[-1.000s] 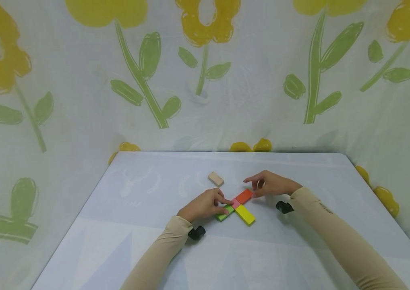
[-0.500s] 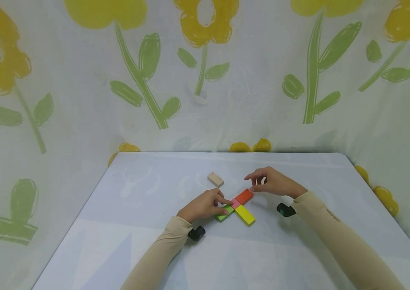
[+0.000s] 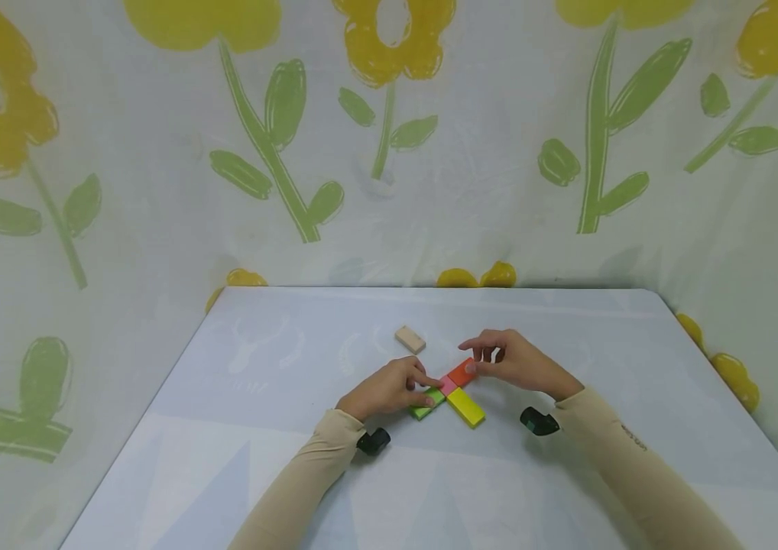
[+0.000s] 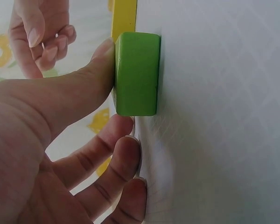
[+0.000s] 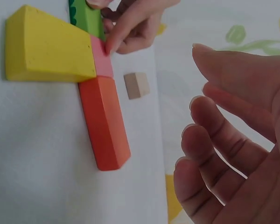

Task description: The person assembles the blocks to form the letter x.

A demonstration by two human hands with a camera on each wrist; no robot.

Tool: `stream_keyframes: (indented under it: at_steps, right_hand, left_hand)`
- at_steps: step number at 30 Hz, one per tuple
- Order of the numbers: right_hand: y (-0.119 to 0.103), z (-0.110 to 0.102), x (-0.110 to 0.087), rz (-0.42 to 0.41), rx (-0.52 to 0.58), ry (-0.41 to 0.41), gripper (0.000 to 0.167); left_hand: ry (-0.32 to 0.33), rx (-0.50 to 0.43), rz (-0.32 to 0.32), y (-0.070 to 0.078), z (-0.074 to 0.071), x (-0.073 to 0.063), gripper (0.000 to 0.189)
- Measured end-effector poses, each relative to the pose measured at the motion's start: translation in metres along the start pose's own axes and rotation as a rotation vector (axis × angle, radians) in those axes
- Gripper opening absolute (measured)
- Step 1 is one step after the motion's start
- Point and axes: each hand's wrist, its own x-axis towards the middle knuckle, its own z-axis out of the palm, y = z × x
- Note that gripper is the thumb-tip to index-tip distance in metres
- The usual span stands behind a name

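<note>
My left hand point(image 3: 387, 389) rests over a green block point(image 4: 137, 74) on the table. Its thumb lies on that block's top, and the index fingertip touches a small pink block point(image 5: 101, 56). The other left fingers are loosely bent down at the tabletop. A red-orange block point(image 5: 105, 123) continues the line from the pink one. A yellow block point(image 3: 466, 408) juts toward the front, its end against the joint of pink and red. My right hand point(image 3: 513, 359) hovers over the red block's far right end, fingers loosely curled, holding nothing; in the right wrist view it stands apart from the block.
A plain wooden block point(image 3: 410, 339) lies by itself behind the joined blocks. Black wrist cameras point(image 3: 373, 441) hang at both wrists. The white table point(image 3: 279, 321) ends at a flower-printed curtain point(image 3: 485, 183) behind and on both sides.
My right hand was at the red block's right end, rose a little, and has now come back down and left over that end. My left hand and the blocks look unmoved.
</note>
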Motion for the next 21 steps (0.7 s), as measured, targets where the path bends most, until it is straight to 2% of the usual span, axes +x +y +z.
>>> stream_keyframes:
  at_steps: [5,21]
  right_hand:
    - [-0.002,0.007,-0.006,-0.011,0.020,0.021,0.039]
    - [0.005,0.022,-0.018,0.092,0.140,0.053,0.047]
  left_hand:
    - [0.001,0.020,0.012,-0.001,0.000,0.001,0.038]
    - [-0.013,0.015,-0.029,-0.001,0.000,0.002,0.038]
